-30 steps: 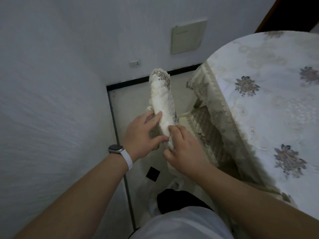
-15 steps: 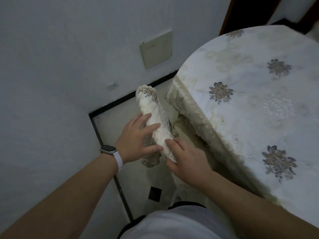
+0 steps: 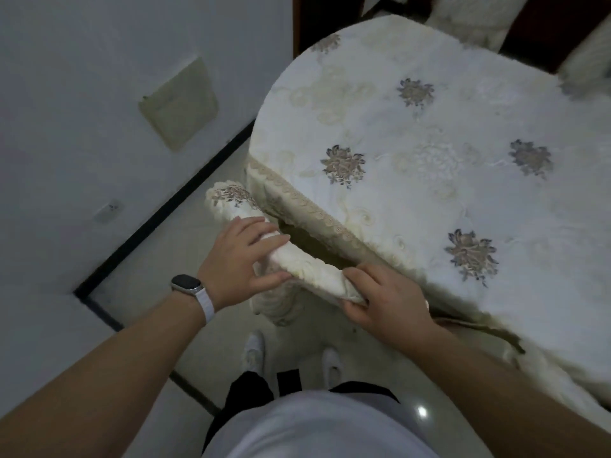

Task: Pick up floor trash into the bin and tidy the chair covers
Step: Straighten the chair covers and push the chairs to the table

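Observation:
A cream embroidered chair cover [image 3: 307, 264] is pulled over a chair's backrest top, which runs from upper left to lower right beside the table. My left hand [image 3: 239, 256], with a watch on its wrist, lies over the middle of the covered backrest, fingers across the top and thumb under it. My right hand [image 3: 383, 300] grips the cover's near end, fingers curled round the fabric. The chair's seat is hidden under the table and my hands.
A round table with a white flowered cloth [image 3: 429, 166] fills the right side, its lace edge touching the chair. A white wall [image 3: 82, 110] with a socket and a panel stands left. My two shoes [image 3: 291, 355] are on the tiled floor. More covered chairs [image 3: 476, 18] stand behind the table.
The view has swung right and the backrest now lies slanted instead of upright. My right hand has slid to the cover's near end; my left stays over the middle.

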A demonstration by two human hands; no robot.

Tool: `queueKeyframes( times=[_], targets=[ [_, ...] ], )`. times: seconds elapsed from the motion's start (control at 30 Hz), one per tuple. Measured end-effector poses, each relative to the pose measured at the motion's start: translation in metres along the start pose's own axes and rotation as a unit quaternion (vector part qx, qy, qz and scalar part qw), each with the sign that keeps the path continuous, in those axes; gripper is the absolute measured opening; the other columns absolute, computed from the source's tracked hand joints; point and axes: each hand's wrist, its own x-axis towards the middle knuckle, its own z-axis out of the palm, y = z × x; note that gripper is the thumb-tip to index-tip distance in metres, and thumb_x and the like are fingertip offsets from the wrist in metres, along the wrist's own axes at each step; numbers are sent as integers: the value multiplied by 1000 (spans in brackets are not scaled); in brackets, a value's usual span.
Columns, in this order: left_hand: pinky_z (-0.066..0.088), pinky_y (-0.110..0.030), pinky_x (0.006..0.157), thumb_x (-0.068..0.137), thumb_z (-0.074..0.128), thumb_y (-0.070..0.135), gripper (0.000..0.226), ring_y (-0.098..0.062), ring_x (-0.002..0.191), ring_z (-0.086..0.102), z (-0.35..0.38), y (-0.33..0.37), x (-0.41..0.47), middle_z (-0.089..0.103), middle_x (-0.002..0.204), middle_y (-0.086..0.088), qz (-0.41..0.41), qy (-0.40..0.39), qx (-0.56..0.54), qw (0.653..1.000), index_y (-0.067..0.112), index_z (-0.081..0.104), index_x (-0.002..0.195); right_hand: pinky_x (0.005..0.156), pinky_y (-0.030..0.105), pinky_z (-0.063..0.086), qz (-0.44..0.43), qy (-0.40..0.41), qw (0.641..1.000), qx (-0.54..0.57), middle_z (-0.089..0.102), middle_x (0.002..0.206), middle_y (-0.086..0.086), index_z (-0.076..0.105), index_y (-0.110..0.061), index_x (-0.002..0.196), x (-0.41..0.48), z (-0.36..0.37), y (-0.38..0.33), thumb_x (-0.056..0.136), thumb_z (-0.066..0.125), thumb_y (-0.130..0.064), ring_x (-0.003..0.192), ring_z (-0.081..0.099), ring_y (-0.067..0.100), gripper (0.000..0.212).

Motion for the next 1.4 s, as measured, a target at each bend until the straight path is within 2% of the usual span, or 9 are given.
queueKeyframes(
  times=[0.1, 0.17, 0.3, 0.37, 0.47, 0.6, 0.87, 1.4],
  targets=[
    [36, -53, 104, 82, 62, 63, 57, -26, 111, 56, 2, -15, 9, 66, 115, -2, 39, -13, -31, 999, 21, 70, 120, 57, 29, 51, 62, 19, 998, -18, 68, 98, 2, 71, -14, 107, -7, 3, -15, 68, 79, -26, 77, 64, 21, 41],
    [33, -52, 107, 82, 61, 63, 54, -22, 108, 58, 0, -25, 15, 67, 111, 2, 67, -27, -49, 996, 23, 70, 118, 65, 34, 52, 103, 28, 994, -30, 67, 101, 3, 70, -12, 109, -8, 6, -27, 69, 75, -25, 84, 64, 22, 42],
    [38, -47, 101, 84, 60, 63, 51, -19, 100, 60, -2, -39, 23, 69, 106, 4, 122, -32, -61, 990, 22, 72, 114, 86, 40, 47, 204, 67, 976, -41, 65, 107, 6, 68, -10, 113, -8, 19, -58, 76, 60, -28, 97, 60, 25, 42],
    [41, -48, 97, 83, 61, 64, 52, -19, 98, 61, -2, -43, 25, 69, 105, 5, 135, -37, -56, 989, 22, 72, 112, 93, 44, 42, 243, 86, 966, -35, 64, 110, 6, 67, -11, 115, -7, 25, -69, 78, 56, -35, 101, 57, 26, 45],
    [40, -41, 92, 81, 59, 66, 53, -19, 94, 62, -3, -46, 25, 69, 100, 5, 135, -37, -61, 988, 23, 73, 109, 99, 47, 36, 285, 93, 953, -32, 62, 110, 2, 67, -16, 116, -5, 33, -78, 80, 56, -53, 104, 53, 23, 52],
    [38, -38, 88, 80, 58, 65, 52, -19, 92, 61, -5, -48, 29, 69, 97, 5, 132, -36, -64, 989, 23, 74, 106, 99, 45, 30, 308, 99, 946, -23, 61, 105, -1, 68, -21, 112, 4, 36, -76, 80, 53, -65, 103, 51, 21, 56],
    [36, -38, 85, 79, 58, 65, 51, -20, 89, 61, 1, -51, 33, 68, 94, 5, 141, -20, -59, 988, 22, 74, 104, 91, 46, 34, 313, 149, 937, -50, 61, 95, 0, 69, -21, 98, 9, 46, -70, 79, 53, -66, 91, 55, 24, 52],
    [36, -42, 88, 77, 58, 64, 50, -25, 92, 62, 10, -59, 77, 70, 94, 1, 139, -39, -59, 988, 23, 76, 100, 89, 43, 35, 308, 160, 936, -52, 61, 95, 2, 69, -21, 102, 34, 43, -39, 79, 47, -68, 89, 56, 26, 56]
  ],
)
